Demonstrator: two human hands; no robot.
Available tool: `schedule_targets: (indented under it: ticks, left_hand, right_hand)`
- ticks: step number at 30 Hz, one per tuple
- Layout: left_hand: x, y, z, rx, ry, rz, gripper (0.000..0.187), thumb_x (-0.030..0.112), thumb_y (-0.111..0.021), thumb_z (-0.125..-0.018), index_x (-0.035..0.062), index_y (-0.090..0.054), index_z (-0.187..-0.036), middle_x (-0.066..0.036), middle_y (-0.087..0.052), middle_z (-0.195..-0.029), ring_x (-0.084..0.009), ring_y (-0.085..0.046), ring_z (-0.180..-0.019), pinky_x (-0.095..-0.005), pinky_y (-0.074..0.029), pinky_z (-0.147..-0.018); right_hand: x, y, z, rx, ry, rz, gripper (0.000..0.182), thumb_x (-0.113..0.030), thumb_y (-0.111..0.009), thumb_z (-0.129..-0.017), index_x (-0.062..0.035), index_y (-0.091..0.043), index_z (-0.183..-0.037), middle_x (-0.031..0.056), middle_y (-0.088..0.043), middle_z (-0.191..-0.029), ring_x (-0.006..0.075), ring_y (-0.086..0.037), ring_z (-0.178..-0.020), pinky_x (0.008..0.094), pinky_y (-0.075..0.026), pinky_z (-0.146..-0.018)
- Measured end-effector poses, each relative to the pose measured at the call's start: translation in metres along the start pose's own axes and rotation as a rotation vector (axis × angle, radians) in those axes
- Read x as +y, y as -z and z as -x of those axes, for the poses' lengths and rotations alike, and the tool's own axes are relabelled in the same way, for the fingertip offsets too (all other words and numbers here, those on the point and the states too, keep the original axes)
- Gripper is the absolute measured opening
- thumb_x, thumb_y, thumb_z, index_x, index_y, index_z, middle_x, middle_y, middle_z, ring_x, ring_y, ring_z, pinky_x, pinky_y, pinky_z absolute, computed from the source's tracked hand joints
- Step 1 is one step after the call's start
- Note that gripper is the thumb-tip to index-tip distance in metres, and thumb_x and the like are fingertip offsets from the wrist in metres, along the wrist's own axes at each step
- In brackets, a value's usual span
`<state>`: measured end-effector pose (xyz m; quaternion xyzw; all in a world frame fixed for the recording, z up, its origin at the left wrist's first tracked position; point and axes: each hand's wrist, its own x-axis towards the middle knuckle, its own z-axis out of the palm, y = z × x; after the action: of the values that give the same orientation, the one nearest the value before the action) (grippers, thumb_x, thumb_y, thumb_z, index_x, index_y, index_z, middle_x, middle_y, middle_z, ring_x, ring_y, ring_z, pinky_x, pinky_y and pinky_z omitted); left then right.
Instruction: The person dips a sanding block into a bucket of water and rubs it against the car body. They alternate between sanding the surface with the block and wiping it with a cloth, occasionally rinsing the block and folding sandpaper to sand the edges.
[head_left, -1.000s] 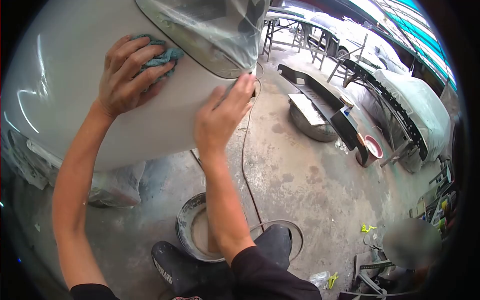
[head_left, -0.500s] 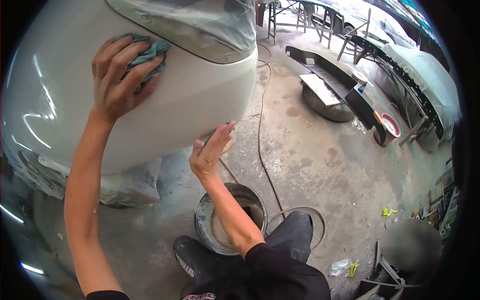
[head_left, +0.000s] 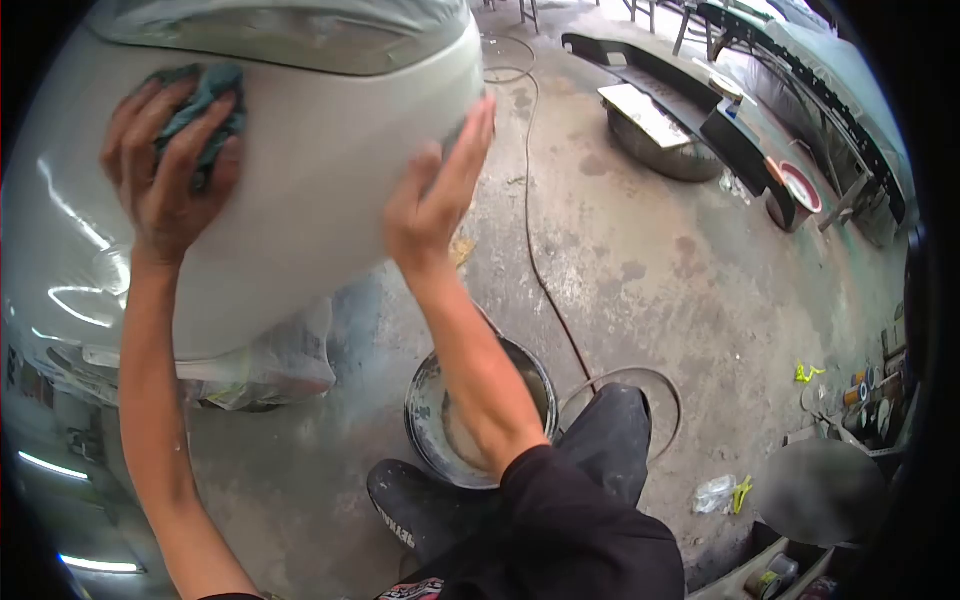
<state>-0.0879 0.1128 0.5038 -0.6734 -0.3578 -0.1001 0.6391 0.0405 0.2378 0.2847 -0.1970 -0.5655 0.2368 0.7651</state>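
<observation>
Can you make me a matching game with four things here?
1. cloth
2. basin
3. white board
4. hose

A. long, curving over the floor
B. partly behind the right arm
C. above a dark round base
D. blue-green, under the left hand

Right pairs: 1-D, 2-B, 3-C, 4-A

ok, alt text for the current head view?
A person's left hand holds a crumpled teal cloth against a pale vehicle panel; the right hand, blurred, is near its edge. Below, a basin sits on a stained floor; a black part is upper right.
</observation>
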Motion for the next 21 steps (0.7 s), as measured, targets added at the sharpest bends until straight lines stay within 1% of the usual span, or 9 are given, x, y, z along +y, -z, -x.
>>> schedule_targets:
  ticks: [1,2,5,6,9,12,14,17,21]
  left_hand:
    - [0.000,-0.001,0.002,-0.004,-0.001,0.001,0.031,0.020,-0.080,-0.082,0.0217,-0.075,-0.113,-0.001,-0.064,-0.126,-0.0259,-0.055,-0.124,-0.0390,-0.046,-0.106]
    - [-0.001,-0.007,0.003,0.048,-0.021,0.020,0.030,0.021,-0.079,-0.084,0.0215,-0.075,-0.113,-0.001,-0.064,-0.126,-0.0251,-0.055,-0.124,-0.0379,-0.047,-0.107]
    - [0.002,-0.001,-0.001,0.005,-0.005,0.014,0.030,0.021,-0.079,-0.084,0.0216,-0.075,-0.114,-0.001,-0.064,-0.125,-0.0248,-0.055,-0.124,-0.0377,-0.046,-0.108]
    - [0.001,-0.001,0.000,0.005,-0.010,0.004,0.029,0.022,-0.079,-0.085,0.0209,-0.075,-0.114,-0.002,-0.065,-0.124,-0.0247,-0.054,-0.124,-0.0378,-0.046,-0.108]
    - [0.003,-0.001,-0.001,-0.006,-0.012,-0.009,0.029,0.022,-0.079,-0.085,0.0203,-0.075,-0.114,-0.002,-0.064,-0.124,-0.0258,-0.054,-0.124,-0.0383,-0.046,-0.108]
    - [0.001,-0.002,0.003,-0.016,-0.010,-0.031,0.028,0.023,-0.078,-0.086,0.0201,-0.075,-0.114,-0.003,-0.064,-0.125,-0.0275,-0.054,-0.124,-0.0396,-0.046,-0.108]
    - [0.001,0.000,-0.001,-0.019,-0.023,-0.017,0.028,0.024,-0.077,-0.087,0.0202,-0.074,-0.114,-0.003,-0.063,-0.125,-0.0283,-0.054,-0.124,-0.0406,-0.046,-0.108]
    - [0.002,0.001,-0.004,-0.014,-0.023,-0.009,0.027,0.024,-0.077,-0.087,0.0205,-0.074,-0.113,-0.004,-0.063,-0.125,-0.0283,-0.052,-0.125,-0.0424,-0.045,-0.108]
    - [0.003,-0.002,0.000,-0.025,-0.008,-0.013,0.027,0.023,-0.077,-0.086,0.0213,-0.074,-0.113,-0.003,-0.062,-0.126,-0.0275,-0.052,-0.126,-0.0434,-0.045,-0.108]
  right_hand:
    - [0.008,0.003,0.002,-0.032,0.028,-0.017,0.068,-0.030,-0.036,-0.111,0.0076,-0.009,-0.160,0.0300,-0.004,-0.168,0.0438,-0.004,-0.157,0.0510,-0.011,-0.126]
    - [0.016,0.010,-0.003,-0.045,0.069,-0.028,0.068,-0.030,-0.036,-0.111,0.0077,-0.009,-0.160,0.0300,-0.004,-0.168,0.0431,-0.004,-0.157,0.0503,-0.011,-0.126]
    - [0.015,-0.012,0.068,0.146,-0.244,-0.201,0.069,-0.033,-0.036,-0.111,0.0091,-0.011,-0.159,0.0305,-0.007,-0.168,0.0425,-0.006,-0.157,0.0494,-0.012,-0.126]
    - [0.005,-0.015,0.061,0.177,-0.319,-0.190,0.069,-0.034,-0.036,-0.111,0.0081,-0.011,-0.160,0.0294,-0.006,-0.168,0.0427,-0.005,-0.157,0.0509,-0.010,-0.126]
    - [-0.025,-0.012,0.001,0.120,-0.216,-0.055,0.070,-0.034,-0.037,-0.110,0.0061,-0.010,-0.161,0.0293,-0.004,-0.169,0.0430,-0.003,-0.157,0.0541,-0.007,-0.126]
    - [-0.024,-0.007,-0.010,0.021,-0.026,-0.005,0.071,-0.033,-0.039,-0.109,0.0053,-0.009,-0.161,0.0292,-0.005,-0.169,0.0443,-0.004,-0.157,0.0570,-0.005,-0.125]
    - [0.003,-0.010,0.056,0.033,0.008,-0.014,0.071,-0.031,-0.041,-0.108,0.0058,-0.011,-0.161,0.0294,-0.008,-0.168,0.0454,-0.006,-0.157,0.0579,-0.006,-0.125]
    - [-0.003,-0.012,0.054,0.058,0.043,-0.014,0.071,-0.030,-0.042,-0.108,0.0060,-0.012,-0.161,0.0293,-0.010,-0.168,0.0465,-0.007,-0.156,0.0582,-0.007,-0.125]
    - [-0.061,-0.022,-0.055,-0.030,0.113,0.056,0.072,-0.029,-0.044,-0.107,0.0064,-0.013,-0.161,0.0309,-0.012,-0.167,0.0471,-0.008,-0.156,0.0584,-0.007,-0.125]
